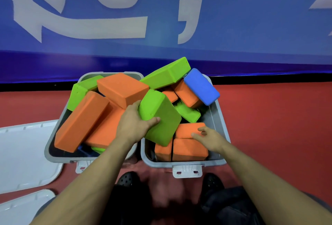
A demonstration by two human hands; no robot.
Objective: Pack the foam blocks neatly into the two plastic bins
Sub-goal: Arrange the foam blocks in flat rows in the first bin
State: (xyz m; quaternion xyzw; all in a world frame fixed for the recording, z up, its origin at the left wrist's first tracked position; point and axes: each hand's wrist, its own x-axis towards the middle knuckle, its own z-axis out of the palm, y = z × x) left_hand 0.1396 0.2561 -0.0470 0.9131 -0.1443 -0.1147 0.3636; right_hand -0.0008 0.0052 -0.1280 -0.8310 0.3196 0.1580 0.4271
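Note:
Two grey plastic bins stand side by side on the red floor, the left bin [47, 150] and the right bin [221, 127]. Both are heaped with foam blocks lying at all angles. My left hand [133, 121] grips a green block [162, 115] that tilts over the gap between the bins, thumb on its top face. My right hand [209, 137] hovers with relaxed fingers over an orange block [186, 129] in the right bin's near corner. A blue block [201, 86] and a long green block [167, 74] sit high at the back.
Two white bin lids [23, 154] lie on the floor to the left. A blue banner wall [251, 36] rises right behind the bins. My black shoes [128, 179] are just in front of the bins' white latches [186, 171]. Red floor extends to the right.

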